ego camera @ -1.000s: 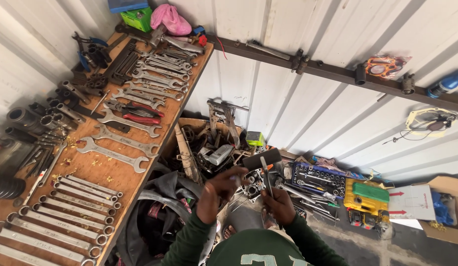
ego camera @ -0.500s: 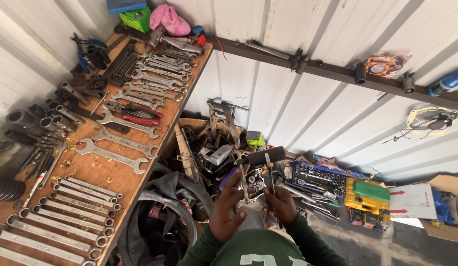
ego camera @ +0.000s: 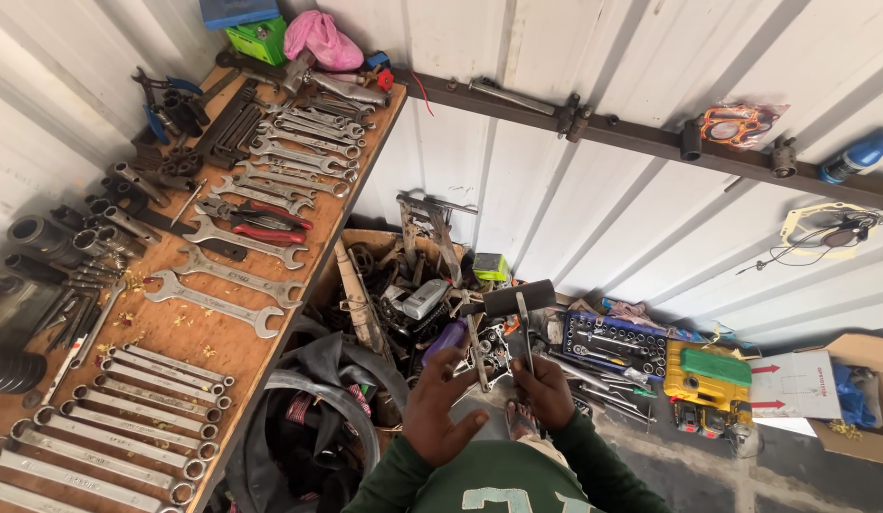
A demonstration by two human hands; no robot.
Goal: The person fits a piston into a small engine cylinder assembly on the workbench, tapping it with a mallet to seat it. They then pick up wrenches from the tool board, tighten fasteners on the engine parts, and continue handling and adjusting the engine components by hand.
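Note:
My left hand (ego camera: 439, 407) grips a screwdriver with a purple handle (ego camera: 445, 337); its metal shaft (ego camera: 478, 356) sticks out to the right of the fingers. My right hand (ego camera: 544, 390) pinches a thin flat metal strip (ego camera: 524, 326) that stands nearly upright. Both hands are raised in front of my green sleeves, close together above a heap of parts on the floor. The strip's top overlaps a dark block-shaped tool (ego camera: 519, 297) behind it.
A wooden bench (ego camera: 189, 332) on the left carries rows of spanners (ego camera: 213, 304), sockets and red-handled pliers (ego camera: 261, 228). Below lie a rubber tyre (ego camera: 313, 399), a blue socket set (ego camera: 612, 340), a yellow-green case (ego camera: 707, 375) and a cardboard box (ego camera: 821, 394). A corrugated white wall stands behind.
My left hand has turned and opened outward, with the purple-handled screwdriver now showing above the fingers. My right hand has kept the metal strip upright in about the same place.

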